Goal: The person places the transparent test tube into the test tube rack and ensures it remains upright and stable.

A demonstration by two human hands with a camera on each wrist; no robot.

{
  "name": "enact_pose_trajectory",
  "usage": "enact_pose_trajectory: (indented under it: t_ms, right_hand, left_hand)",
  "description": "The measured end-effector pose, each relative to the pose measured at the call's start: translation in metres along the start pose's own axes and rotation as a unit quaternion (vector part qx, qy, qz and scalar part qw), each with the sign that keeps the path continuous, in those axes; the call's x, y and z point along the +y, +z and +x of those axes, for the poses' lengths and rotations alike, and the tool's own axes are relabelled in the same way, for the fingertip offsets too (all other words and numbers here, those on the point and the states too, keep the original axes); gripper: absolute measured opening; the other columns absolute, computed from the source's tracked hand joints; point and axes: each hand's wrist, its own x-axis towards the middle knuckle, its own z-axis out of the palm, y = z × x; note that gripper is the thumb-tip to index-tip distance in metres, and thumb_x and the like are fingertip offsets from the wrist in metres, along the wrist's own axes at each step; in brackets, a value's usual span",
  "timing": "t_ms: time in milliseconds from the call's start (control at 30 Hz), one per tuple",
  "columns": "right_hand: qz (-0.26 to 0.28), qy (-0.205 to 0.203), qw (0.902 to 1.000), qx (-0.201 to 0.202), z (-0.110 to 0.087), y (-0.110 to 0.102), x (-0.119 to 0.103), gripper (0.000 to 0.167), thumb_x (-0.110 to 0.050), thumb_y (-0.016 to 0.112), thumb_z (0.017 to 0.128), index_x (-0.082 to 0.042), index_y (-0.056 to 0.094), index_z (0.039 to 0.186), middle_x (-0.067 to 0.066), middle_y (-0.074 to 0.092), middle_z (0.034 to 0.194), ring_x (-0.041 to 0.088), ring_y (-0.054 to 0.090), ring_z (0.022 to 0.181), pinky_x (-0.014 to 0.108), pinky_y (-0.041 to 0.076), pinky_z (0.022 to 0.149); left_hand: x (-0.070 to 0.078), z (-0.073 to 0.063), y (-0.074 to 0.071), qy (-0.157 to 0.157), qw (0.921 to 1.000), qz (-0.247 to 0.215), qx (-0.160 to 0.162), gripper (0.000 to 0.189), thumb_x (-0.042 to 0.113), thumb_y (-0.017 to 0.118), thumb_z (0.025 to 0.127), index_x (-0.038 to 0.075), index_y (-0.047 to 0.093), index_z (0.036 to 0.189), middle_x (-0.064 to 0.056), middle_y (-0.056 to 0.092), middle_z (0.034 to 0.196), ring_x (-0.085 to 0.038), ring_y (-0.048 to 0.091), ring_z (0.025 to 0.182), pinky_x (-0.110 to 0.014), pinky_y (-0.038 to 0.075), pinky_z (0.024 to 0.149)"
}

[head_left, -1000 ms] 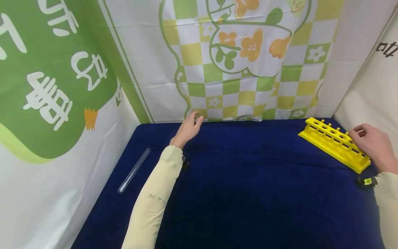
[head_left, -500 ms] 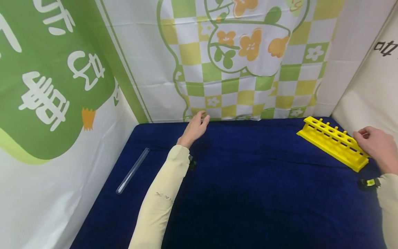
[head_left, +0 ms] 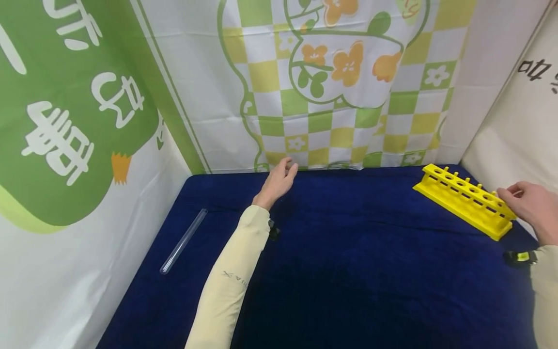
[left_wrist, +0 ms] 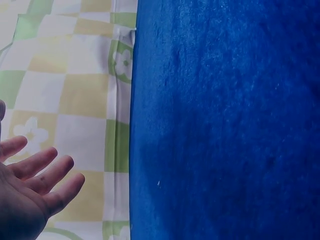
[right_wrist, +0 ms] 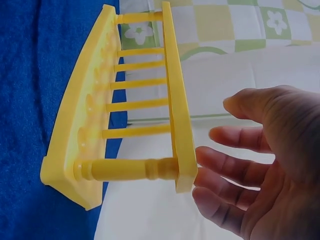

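Note:
A yellow test tube rack (head_left: 464,202) stands upright at the back right of the dark blue cloth, set at a slant, with round holes along its top. My right hand (head_left: 531,208) is at its near right end. In the right wrist view, the fingers (right_wrist: 232,165) are loosely bent beside the top bar, thumb apart; whether they touch it I cannot tell. My left hand (head_left: 277,183) hovers near the cloth's back edge, fingers spread and holding nothing, as the left wrist view also shows. A clear test tube (head_left: 183,241) lies on the cloth at the left.
The blue cloth (head_left: 348,271) covers the table. White sheets with green and yellow prints hang along the back (head_left: 318,121), left (head_left: 126,232) and right (head_left: 501,140) sides, close to the table's edges.
My right hand has drawn back slightly to the right from the rack's end. My left hand has shifted a little to the right. The test tube and rack keep their places; the head view drifts slightly.

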Motion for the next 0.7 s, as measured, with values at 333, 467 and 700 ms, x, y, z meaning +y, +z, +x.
enact_pose_trajectory:
  t_ms: [333, 467, 700]
  right_hand:
    - [0.026, 0.006, 0.9996, -0.011, -0.003, 0.006, 0.006, 0.055, -0.037, 0.043, 0.101, 0.018, 0.047, 0.109, 0.041, 0.053, 0.102, 0.047, 0.056, 0.082, 0.043, 0.047, 0.059]
    - [0.027, 0.007, 0.9996, -0.008, -0.003, 0.007, 0.011, 0.057, -0.039, 0.043, 0.1, 0.017, 0.048, 0.108, 0.042, 0.053, 0.104, 0.05, 0.055, 0.085, 0.048, 0.047, 0.062]
    - [0.031, 0.022, 0.9991, -0.016, -0.002, 0.005, 0.021, 0.059, -0.041, 0.042, 0.1, 0.017, 0.046, 0.112, 0.043, 0.051, 0.107, 0.048, 0.056, 0.082, 0.047, 0.048, 0.062]
  left_hand:
    - [-0.003, -0.001, 0.005, -0.015, 0.9999, -0.004, -0.002, 0.066, 0.059, 0.032, 0.101, 0.02, 0.028, 0.154, -0.006, 0.05, 0.145, -0.025, 0.051, 0.134, -0.047, 0.046, 0.104]
    - [0.0, 0.001, 0.009, -0.01, 0.9998, -0.008, -0.013, 0.068, 0.059, 0.032, 0.101, 0.018, 0.027, 0.155, -0.007, 0.05, 0.144, -0.025, 0.05, 0.134, -0.046, 0.046, 0.104]
    - [0.01, 0.003, 0.017, 0.008, 0.9995, -0.014, -0.026, 0.068, 0.058, 0.033, 0.102, 0.017, 0.026, 0.155, -0.009, 0.049, 0.145, -0.027, 0.05, 0.133, -0.047, 0.046, 0.103]
